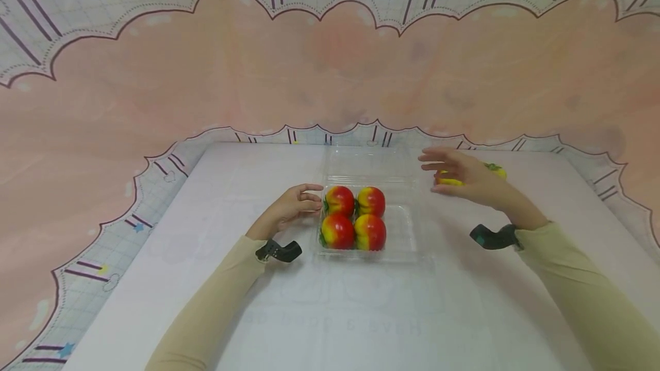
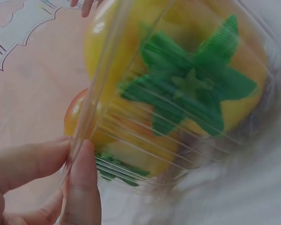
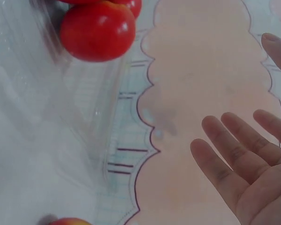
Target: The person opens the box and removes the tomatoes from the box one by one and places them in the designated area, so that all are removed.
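A clear plastic box lies with its lid folded back. Inside it, on the left, sit several red-and-yellow tomato-like fruits with green leafy tops. My left hand is at the box's left side; in the left wrist view its thumb and fingers pinch the thin plastic rim. Over at the right, my right hand hovers with fingers spread and holds nothing. Behind it, partly covered, more yellow-and-red fruit rests on the table; how many pieces, I cannot tell.
A white cloth covers the table. Past its far edge hangs a peach-coloured curtain with scalloped lines. Dark bands are strapped at both wrists.
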### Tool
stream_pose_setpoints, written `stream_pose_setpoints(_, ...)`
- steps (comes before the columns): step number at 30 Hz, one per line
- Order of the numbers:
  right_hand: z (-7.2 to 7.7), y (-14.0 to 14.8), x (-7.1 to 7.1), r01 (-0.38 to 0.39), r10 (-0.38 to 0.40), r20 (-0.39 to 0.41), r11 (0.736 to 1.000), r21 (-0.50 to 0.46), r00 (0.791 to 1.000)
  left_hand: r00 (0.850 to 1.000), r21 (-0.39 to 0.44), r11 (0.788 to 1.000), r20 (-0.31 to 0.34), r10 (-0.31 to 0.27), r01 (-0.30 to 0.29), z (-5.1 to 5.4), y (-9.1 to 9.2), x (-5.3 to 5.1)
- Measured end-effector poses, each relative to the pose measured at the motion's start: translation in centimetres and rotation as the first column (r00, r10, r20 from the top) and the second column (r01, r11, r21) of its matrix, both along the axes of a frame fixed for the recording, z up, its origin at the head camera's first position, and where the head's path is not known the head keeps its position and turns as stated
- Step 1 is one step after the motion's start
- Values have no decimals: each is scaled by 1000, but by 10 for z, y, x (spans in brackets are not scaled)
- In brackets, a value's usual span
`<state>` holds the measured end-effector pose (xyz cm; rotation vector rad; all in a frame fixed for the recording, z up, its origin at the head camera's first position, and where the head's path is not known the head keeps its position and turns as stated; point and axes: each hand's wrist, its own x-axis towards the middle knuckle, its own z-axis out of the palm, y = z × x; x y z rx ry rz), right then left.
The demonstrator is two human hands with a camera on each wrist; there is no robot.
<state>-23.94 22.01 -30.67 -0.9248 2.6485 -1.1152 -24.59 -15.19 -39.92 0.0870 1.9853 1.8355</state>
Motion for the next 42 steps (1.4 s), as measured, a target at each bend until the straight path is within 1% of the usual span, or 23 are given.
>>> stream_pose_setpoints(6,-3,-15,3,-56,56,50,998,-7,997,1000,-19,1000,4,10,-9,0,1,1)
stream_pose_setpoints(13,-10,-30,3,-171,176,86,984,-57,981,1000,-67,998,-17,0,-1,2,0,3)
stream_pose_setpoints(16,-13,-38,4,-188,191,115,981,-38,975,1000,-82,997,-19,-3,2,2,0,2)
stream_pose_setpoints(22,-17,-54,5,-224,223,167,974,-9,960,1000,-79,997,-22,-18,16,1,-1,0)
stream_pose_setpoints(28,-21,-65,5,-282,277,184,960,-1,943,1000,-73,997,-13,-21,20,-1,-1,-1)
stream_pose_setpoints(32,-24,-71,6,-291,284,185,957,8,941,1000,-69,997,-8,-17,16,-1,-1,0)
stream_pose_setpoints(36,-26,-76,8,-283,273,192,959,26,943,1000,-64,998,-8,-17,17,0,-1,1)
stream_pose_setpoints(42,-29,-81,8,-273,254,199,959,78,947,999,-47,998,-6,-35,35,0,-2,1)
